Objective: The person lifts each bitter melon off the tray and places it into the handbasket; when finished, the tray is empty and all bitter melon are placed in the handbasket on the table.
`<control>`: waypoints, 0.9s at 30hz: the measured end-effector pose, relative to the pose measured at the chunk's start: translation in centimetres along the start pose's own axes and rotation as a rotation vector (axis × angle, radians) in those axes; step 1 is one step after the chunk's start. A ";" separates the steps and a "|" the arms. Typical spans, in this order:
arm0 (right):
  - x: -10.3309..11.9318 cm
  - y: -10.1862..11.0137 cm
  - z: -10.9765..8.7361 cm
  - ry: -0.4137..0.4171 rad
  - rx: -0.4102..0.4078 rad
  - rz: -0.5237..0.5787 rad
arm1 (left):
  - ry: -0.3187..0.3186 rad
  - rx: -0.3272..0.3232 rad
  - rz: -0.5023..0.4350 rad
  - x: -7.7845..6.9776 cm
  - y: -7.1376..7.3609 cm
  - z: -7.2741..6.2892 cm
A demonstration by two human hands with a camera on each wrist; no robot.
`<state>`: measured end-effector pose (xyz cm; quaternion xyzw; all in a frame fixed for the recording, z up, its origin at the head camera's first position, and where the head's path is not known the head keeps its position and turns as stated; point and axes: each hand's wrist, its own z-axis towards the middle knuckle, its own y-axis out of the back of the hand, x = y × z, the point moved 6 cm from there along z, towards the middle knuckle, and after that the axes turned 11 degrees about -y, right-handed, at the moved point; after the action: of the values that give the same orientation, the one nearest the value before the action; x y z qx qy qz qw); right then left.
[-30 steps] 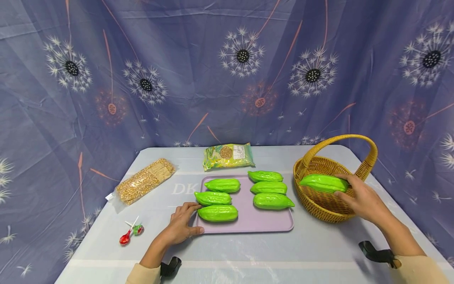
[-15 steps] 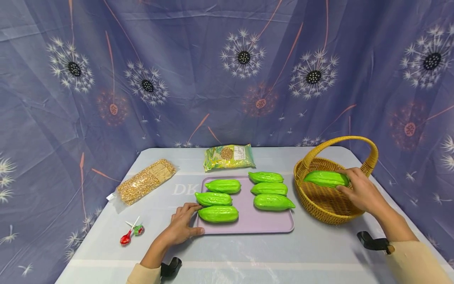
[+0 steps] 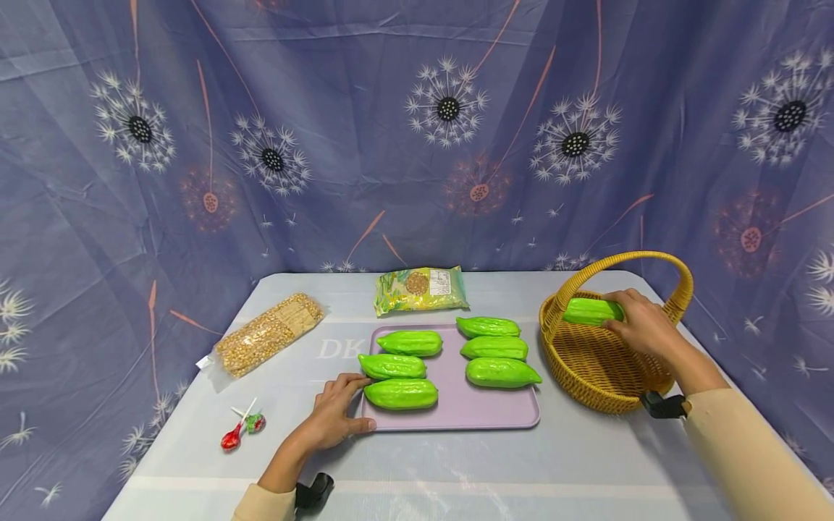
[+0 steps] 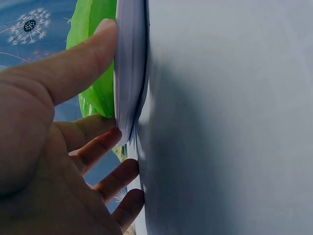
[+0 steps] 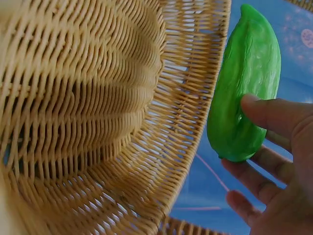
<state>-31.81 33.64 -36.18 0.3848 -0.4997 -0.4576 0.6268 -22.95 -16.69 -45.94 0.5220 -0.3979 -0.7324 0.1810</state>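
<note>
My right hand (image 3: 641, 322) holds a green bitter melon (image 3: 591, 311) at the back of the wicker basket (image 3: 602, 398), under its arched handle. In the right wrist view the thumb presses on the melon (image 5: 244, 83) with the other fingers on its far side; whether it touches the wicker I cannot tell. My left hand (image 3: 335, 412) rests at the front left corner of a lilac tray (image 3: 456, 412). The left wrist view shows the thumb against the tray's rim (image 4: 128, 63) and relaxed, spread fingers touching near the corner. Three bitter melons (image 3: 400, 394) lie on the tray's left, three more (image 3: 502, 372) on its right.
A yellow-green packet (image 3: 420, 291) lies behind the tray. At the left is a clear bag of corn kernels (image 3: 267, 336), with a red lollipop (image 3: 231, 438) and a green lollipop (image 3: 255, 422) in front of it. A patterned curtain (image 3: 365, 145) surrounds the table.
My right hand has moved the bitter melon back and slightly left, from above the middle of the basket to its back side. The left hand, tray and melons on it stay put.
</note>
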 end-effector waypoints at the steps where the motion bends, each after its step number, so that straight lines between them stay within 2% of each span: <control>1: 0.0 -0.1 0.3 -0.002 0.011 -0.003 | 0.000 0.000 0.001 0.0 0.0 0.0; 9: -1.0 -1.2 2.1 -0.054 0.143 0.010 | 0.007 -0.001 0.011 0.0 -0.1 0.0; 13: -1.5 -1.7 2.6 -0.060 0.182 0.000 | 0.003 -0.003 0.013 0.0 -0.1 0.0; 19: -2.1 -2.4 3.2 -0.069 0.221 -0.006 | 0.001 0.001 0.013 0.0 0.0 0.0; 27: -2.4 -3.4 4.2 -0.057 0.232 -0.050 | -0.004 -0.003 0.003 -0.1 0.0 0.0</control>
<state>-36.72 34.90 -39.22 0.4541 -0.5571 -0.4229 0.5519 -22.94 -16.62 -45.82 0.5198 -0.3980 -0.7337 0.1822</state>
